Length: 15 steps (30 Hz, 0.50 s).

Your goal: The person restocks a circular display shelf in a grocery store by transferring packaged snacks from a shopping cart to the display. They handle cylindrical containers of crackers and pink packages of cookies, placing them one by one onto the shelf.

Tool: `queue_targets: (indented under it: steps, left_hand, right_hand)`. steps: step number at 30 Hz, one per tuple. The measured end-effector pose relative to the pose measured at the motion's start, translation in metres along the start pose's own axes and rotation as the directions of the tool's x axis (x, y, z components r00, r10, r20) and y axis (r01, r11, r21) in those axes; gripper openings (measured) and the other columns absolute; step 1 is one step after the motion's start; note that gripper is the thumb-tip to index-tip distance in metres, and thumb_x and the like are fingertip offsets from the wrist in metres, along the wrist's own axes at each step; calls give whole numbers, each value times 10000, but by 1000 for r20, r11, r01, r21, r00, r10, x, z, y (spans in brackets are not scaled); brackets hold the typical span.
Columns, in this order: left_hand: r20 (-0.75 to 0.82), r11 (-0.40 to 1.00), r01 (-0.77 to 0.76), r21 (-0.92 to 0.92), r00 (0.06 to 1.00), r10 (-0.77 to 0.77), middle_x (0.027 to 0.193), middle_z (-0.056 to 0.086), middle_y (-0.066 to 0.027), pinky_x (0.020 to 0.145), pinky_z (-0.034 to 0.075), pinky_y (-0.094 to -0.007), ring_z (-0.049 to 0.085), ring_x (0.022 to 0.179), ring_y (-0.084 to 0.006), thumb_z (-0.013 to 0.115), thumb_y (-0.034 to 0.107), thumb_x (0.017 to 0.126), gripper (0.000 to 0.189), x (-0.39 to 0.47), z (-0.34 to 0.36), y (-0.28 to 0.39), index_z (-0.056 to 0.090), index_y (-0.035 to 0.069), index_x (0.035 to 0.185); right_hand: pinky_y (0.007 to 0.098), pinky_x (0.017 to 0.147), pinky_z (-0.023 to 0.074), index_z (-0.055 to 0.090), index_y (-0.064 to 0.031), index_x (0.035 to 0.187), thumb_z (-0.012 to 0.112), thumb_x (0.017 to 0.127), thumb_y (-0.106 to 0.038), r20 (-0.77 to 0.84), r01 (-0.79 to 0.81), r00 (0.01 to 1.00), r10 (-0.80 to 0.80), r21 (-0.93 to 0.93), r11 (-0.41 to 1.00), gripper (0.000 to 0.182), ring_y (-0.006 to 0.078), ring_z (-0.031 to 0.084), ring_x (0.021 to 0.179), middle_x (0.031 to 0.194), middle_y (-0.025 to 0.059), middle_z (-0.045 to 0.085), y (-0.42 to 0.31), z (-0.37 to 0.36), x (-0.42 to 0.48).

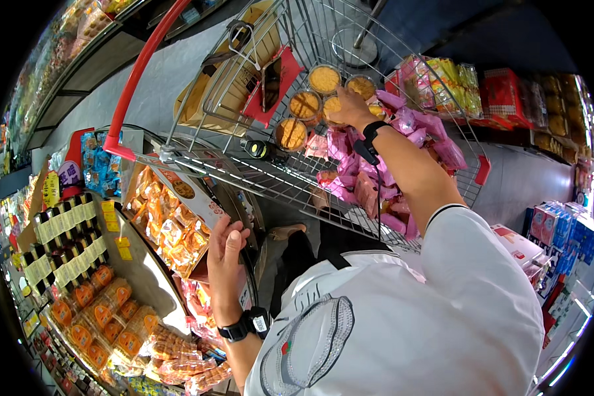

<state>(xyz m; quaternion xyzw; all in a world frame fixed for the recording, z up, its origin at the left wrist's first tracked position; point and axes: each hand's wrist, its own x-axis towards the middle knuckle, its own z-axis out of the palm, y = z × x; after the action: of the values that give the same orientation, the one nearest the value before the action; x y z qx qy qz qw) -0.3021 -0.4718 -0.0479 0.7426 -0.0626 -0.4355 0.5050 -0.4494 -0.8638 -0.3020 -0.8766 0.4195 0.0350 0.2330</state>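
In the wire shopping cart (237, 175), my right hand (354, 108) grips the rim of a clear round tub (330, 105) with a yellow, crumbly-looking filling. Around it stand several similar tubs (323, 79), some with brown streaks on top. Below my right wrist lies a heap of pink-wrapped packets (359, 158). My left hand (226, 255) is raised outside the cart, holding nothing, with its fingers slightly curled and apart. It is beside an open carton of snacks in clear and orange wrappers (171, 225).
A red handle (141, 74) curves along the cart's left side. A phone-like dark object (271, 85) rests on a red item by a brown paper bag (213, 99). Dark bottles (69, 237) and packaged biscuits (104, 317) fill the left display. More boxed goods (559, 232) stand at right.
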Motion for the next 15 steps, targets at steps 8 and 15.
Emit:
queue_targets:
  steps: [8, 15]
  left_hand:
    - [6, 993, 117, -4, 993, -117, 1257, 614, -156, 951, 477, -301, 616, 1108, -190, 579, 208, 1006, 501, 11, 6, -39, 424, -41, 1413]
    - [82, 994, 104, -31, 992, -101, 1283, 588, -155, 965, 475, -288, 603, 1113, -185, 573, 237, 1018, 501, 8, 12, -36, 418, -40, 1406]
  right_hand:
    - [507, 1062, 347, 515, -53, 1249, 753, 677, -326, 147, 204, 975, -167, -293, 934, 677, 394, 486, 1201, 1232, 198, 549, 21, 53, 20]
    - [525, 1063, 323, 319, -42, 1473, 836, 690, -376, 240, 205, 968, -77, -570, 795, 996, 399, 409, 1253, 1318, 232, 455, -14, 29, 8]
